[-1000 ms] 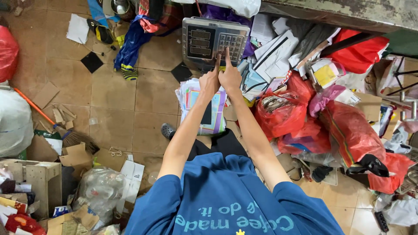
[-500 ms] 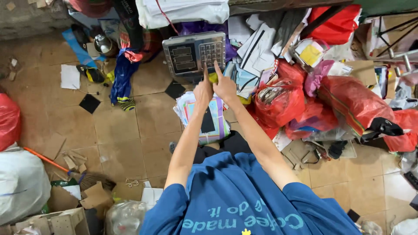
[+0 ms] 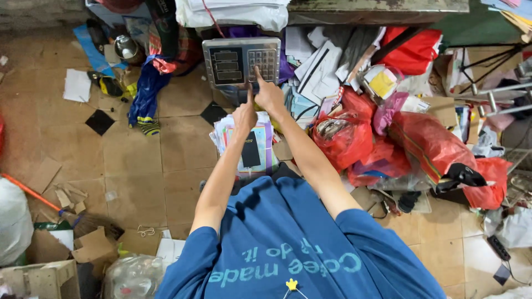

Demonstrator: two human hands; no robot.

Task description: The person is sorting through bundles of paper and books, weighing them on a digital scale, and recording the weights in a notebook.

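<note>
Right hand point(image 3: 270, 95), index finger out, others curled, tip on keypad of grey scale display point(image 3: 241, 62), dead ahead w/ long axis left-right. Left hand point(image 3: 244, 115) sits nearer the body, over paper stack point(image 3: 247, 145) on floor; can't tell its grip.

You wear a blue short-sleeved T-shirt point(image 3: 299, 243) with pale turquoise lettering printed across the chest. A small yellow star-shaped clip point(image 3: 291, 284) sits at its lower edge, thin white cords trailing from it. Your forearms are bare from sleeve hem to fingers; your left hand point(image 3: 245, 115) and right hand point(image 3: 270, 95) carry no gloves.
</note>
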